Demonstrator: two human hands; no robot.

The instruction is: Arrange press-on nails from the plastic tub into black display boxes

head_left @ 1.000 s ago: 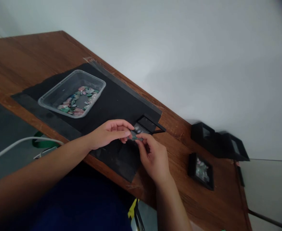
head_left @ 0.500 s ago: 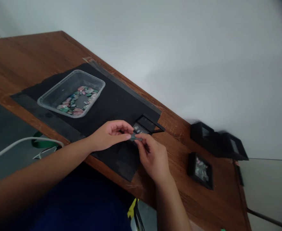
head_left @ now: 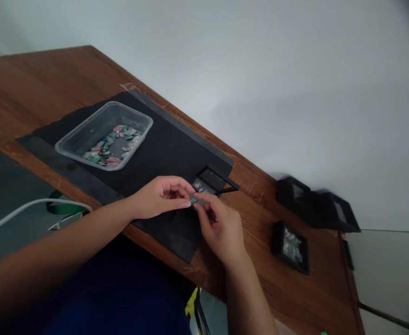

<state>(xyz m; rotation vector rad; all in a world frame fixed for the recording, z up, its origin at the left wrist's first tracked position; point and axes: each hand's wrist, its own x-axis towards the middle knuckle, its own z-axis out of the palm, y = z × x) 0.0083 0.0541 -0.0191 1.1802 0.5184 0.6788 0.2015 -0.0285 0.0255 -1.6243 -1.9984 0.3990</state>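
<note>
Between my two hands is a small flat grey-green piece (head_left: 198, 200); its exact kind does not show. My left hand (head_left: 168, 195) pinches its left end between thumb and fingers. From the other side my right hand (head_left: 221, 223) pinches it with thumb and forefinger. Just behind my fingertips lies an open black box frame (head_left: 218, 180), its lid tilted up and small pale shapes on its dark inner face. My fingers partly cover this frame.
On the black mat (head_left: 169, 144), a clear plastic tub (head_left: 75, 132) holds several pink, green and white pieces. To the right, a filled black box frame (head_left: 291, 247) lies on the wooden table (head_left: 256, 200). More black frames (head_left: 316, 204) stand near the wall.
The grey-green piece has turned slightly between my fingers and shows more of its flat face. My fingertips have shifted a little; the tub and frames have stayed put.
</note>
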